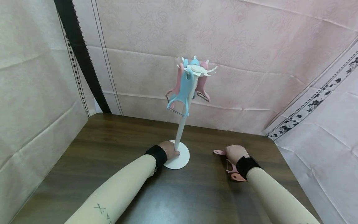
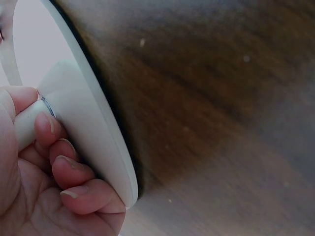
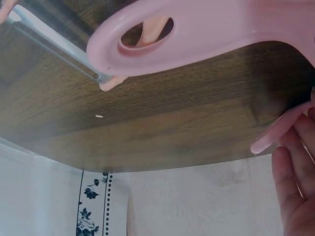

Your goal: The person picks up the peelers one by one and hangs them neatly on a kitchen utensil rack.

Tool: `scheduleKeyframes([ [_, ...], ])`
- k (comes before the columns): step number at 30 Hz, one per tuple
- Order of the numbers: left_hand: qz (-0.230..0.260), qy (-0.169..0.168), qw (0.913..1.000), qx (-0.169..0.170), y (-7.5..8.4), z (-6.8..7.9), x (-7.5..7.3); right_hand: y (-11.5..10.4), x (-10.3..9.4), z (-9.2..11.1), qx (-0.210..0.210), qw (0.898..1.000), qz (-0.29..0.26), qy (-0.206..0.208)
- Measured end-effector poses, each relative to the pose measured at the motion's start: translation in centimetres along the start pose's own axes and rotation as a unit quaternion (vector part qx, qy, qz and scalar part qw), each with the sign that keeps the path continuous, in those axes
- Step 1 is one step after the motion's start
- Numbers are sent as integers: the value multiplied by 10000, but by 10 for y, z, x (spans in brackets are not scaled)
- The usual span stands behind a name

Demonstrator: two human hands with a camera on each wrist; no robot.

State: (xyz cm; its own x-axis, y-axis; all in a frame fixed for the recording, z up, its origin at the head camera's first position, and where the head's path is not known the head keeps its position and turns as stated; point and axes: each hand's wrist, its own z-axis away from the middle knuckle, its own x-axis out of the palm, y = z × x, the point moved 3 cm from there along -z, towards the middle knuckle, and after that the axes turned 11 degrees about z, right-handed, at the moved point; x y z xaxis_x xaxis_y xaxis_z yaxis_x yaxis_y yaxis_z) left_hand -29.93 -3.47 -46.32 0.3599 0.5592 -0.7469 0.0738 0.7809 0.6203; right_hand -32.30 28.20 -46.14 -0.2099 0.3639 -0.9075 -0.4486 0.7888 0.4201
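My left hand grips the bottom of the pole of a white stand, right above its round base. In the left wrist view, curled fingers lie against that base. Blue and pink Y-shaped peelers hang from the stand's top hooks, a blue peeler in front. On the right, my right hand pinches a pink peeler, whose looped handle end sticks out past the knuckles. A second pink peeler lies under the wrist, beside a salmon peeler.
A brown wooden table carries the stand and the loose peelers. Pale patterned cloth rises behind the table, with more cloth at both sides. A black strip runs down the back left corner.
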Motion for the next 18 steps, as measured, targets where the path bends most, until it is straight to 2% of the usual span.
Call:
scheduleKeyframes([
  [3,18,-35,10000,-36,5,6,-4,0,0,-1,29,10000,29,-6],
  [6,-29,-59,10000,-19,6,7,-5,-1,-1,-2,89,9999,69,6],
  [13,-63,-53,9999,-114,-5,-7,4,-5,-9,-6,188,9997,124,-56],
  [18,-49,-69,9999,-125,-11,-16,9,-5,-12,-10,426,9988,-52,-242],
])
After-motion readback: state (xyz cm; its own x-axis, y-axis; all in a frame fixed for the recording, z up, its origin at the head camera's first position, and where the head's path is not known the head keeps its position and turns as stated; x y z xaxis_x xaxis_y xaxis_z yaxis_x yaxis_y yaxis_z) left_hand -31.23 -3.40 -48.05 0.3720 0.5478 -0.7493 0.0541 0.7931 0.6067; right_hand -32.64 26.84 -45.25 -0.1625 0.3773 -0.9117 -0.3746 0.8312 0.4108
